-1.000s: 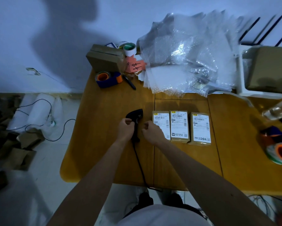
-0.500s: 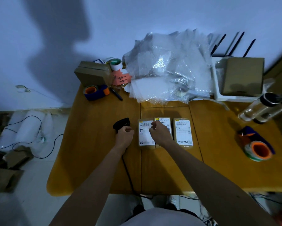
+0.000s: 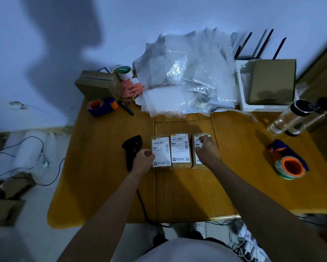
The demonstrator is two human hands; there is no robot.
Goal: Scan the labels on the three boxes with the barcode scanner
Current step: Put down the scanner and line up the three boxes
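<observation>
We worked at a wooden table [image 3: 106, 167] in dim light, three small cardboard boxes lined up side by side near its middle, each with a white printed label facing up. Our left hand [image 3: 142, 160] was curled into a loose fist at the near left corner of the left box [image 3: 161, 151], beside the black barcode scanner [image 3: 131, 150], which lay flat on the table just left of the row; whether the fingers touched the scanner's handle we could not tell. The scanner's cable [image 3: 145, 210] ran back over the table's near edge. Our right hand [image 3: 206, 150] rested on top of the right box [image 3: 194, 166], fingers bent and closed against its label, hiding most of it. The middle box [image 3: 180, 150] sat untouched between the two, its label fully in sight.

Along the far edge of the table lay a heap of bubble wrap [image 3: 187, 78], with a stack of brown cartons [image 3: 96, 86] and a blue tape dispenser [image 3: 102, 105] with an orange core toward the far left corner. A white tray [image 3: 241, 91] holding a brown carton stood toward the far right corner, clear bottles [image 3: 291, 118] lying in front of it. A second tape dispenser [image 3: 289, 163] sat near the right edge.
</observation>
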